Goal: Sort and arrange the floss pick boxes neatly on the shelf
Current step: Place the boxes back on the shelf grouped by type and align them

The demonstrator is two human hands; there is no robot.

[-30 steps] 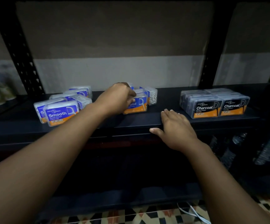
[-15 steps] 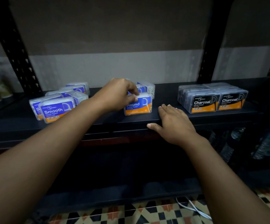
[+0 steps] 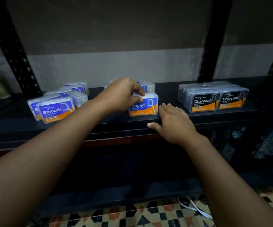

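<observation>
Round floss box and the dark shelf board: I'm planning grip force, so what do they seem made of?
The blue-and-orange Round floss box looks like clear glossy hard plastic, its edges see-through. The dark shelf board seems matte painted metal or laminate; I can't tell which.

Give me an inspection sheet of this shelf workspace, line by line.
Surface: black shelf, dimly lit, bare along its front edge.
Job's things: Smooth boxes grouped loosely at left, some askew; Round box upright at centre front, more behind it; Charcoal boxes in tidy rows at right.
Clutter: nothing seen on the shelf.
Grippers: left hand grips the Round box at its top left corner; right hand lies flat and empty on the shelf edge.
Cables: white cable on the tiled floor.
Surroundings: perforated uprights, two-tone wall, water bottles lower right.
</observation>
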